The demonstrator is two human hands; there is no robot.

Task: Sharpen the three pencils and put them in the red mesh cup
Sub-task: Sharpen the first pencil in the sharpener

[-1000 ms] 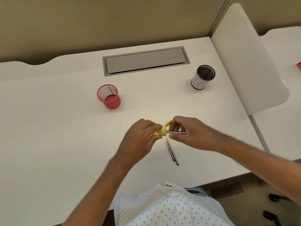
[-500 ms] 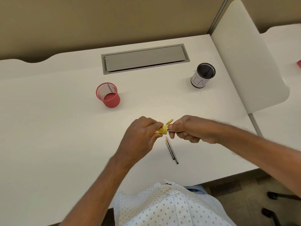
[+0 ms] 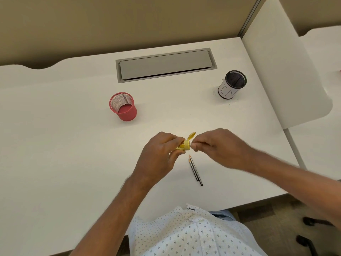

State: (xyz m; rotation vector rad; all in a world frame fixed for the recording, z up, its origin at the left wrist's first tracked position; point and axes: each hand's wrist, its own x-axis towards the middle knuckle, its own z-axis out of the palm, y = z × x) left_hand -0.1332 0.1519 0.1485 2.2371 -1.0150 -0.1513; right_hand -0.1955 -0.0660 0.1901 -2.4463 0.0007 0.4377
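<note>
My left hand (image 3: pixel 158 154) grips a small yellow sharpener (image 3: pixel 185 145) with its lid flipped up. My right hand (image 3: pixel 219 146) is closed on a pencil whose tip sits in the sharpener's hole; only a short grey stub of the pencil (image 3: pixel 191 144) shows between fingers and sharpener. Two dark pencils (image 3: pixel 195 169) lie side by side on the white desk (image 3: pixel 64 145) just below my hands, tips pointing away from me. The red mesh cup (image 3: pixel 123 106) stands upright and empty to the upper left of my hands.
A black mesh cup with a white label (image 3: pixel 232 84) stands at the back right. A grey cable hatch (image 3: pixel 166 64) is set into the desk's far side. A white divider panel (image 3: pixel 287 71) rises along the right edge.
My right hand has turned on the pencil in the sharpener, the fingers rolling over and back. The head view shifted slightly. The sharpener and the two lying pencils stayed put.
</note>
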